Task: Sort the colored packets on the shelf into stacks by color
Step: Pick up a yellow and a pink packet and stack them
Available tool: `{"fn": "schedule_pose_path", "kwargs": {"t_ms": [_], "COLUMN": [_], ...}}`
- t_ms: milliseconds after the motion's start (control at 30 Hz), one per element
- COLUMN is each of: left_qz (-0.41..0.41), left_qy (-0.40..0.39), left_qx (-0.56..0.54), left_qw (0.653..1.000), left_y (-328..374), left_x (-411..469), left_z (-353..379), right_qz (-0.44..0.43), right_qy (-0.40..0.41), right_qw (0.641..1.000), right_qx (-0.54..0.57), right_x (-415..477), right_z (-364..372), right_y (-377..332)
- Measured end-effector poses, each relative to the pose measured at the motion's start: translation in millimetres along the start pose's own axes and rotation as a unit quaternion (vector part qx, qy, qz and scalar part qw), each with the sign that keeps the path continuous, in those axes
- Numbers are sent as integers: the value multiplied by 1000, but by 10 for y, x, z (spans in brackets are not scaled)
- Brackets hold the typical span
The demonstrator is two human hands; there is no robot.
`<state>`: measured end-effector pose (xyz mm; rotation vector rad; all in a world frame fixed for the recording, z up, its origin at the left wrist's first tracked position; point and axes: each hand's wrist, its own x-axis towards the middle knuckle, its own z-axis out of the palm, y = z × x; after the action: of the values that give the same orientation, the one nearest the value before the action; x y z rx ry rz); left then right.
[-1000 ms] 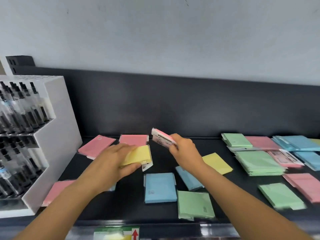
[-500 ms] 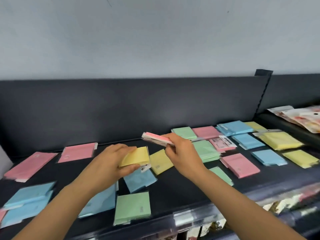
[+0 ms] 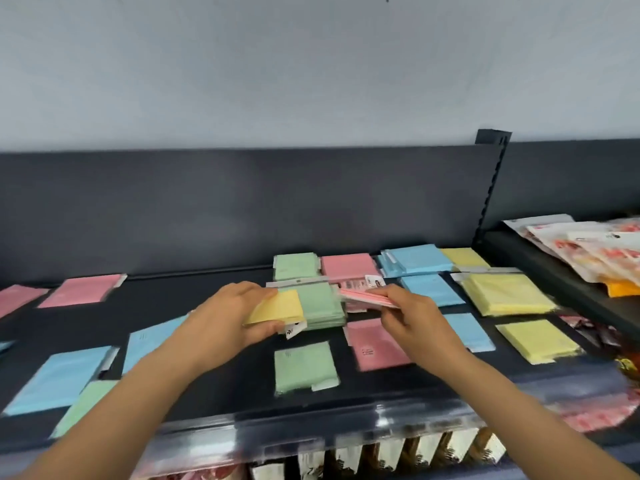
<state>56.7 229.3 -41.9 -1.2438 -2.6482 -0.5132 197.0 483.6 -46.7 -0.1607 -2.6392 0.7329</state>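
a black shelf [image 3: 242,382] runs below a pale grey wall [image 3: 311,71], with a dark back panel [image 3: 207,209] standing behind it. coloured packets lie flat all over the shelf.

the left hand [image 3: 228,317] is curled round a yellow packet [image 3: 277,306], with fingers over the top and thumb beneath, and holds it off the surface. the right hand [image 3: 408,317] pinches a thin bundle of pink packets [image 3: 363,296] by its near end, also lifted.

between the two grips sits a green stack [image 3: 322,306], its left edge hidden by the held yellow packet. under the right hand lies a single pink packet [image 3: 374,344]. nearer the person than the left grip is a lone green packet [image 3: 304,365]. right of the right hand are blue packets [image 3: 433,289] and then a yellow stack [image 3: 509,294]. left of the left hand are more blue packets and pink ones. snack bags [image 3: 588,247] fill the next shelf to the right.
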Motion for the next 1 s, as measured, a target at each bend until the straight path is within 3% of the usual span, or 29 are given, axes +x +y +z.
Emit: {"fn": "schedule_pose_path", "kwargs": {"t_ms": [133, 267, 500, 733, 1000], "left_qz": [-34, -72, -65, -60, -14], "left_qy": [3, 19, 15, 18, 34], "left_qx": [-6, -3, 32, 5, -2], "left_qw": [999, 997, 997, 998, 999], "left_y": [352, 594, 819, 958, 1071], "left_x": [71, 149, 265, 409, 601], "left_z": [94, 151, 220, 179, 170], "right_qz": [-43, -85, -84, -68, 10], "right_qy": [-54, -169, -255, -113, -57], "right_qw": [997, 980, 963, 990, 984], "right_qx": [-16, -60, -25, 44, 166], "right_x": [-90, -128, -76, 96, 361], "right_z": [-183, -260, -328, -379, -313], "right_y": [308, 465, 582, 434, 181]}}
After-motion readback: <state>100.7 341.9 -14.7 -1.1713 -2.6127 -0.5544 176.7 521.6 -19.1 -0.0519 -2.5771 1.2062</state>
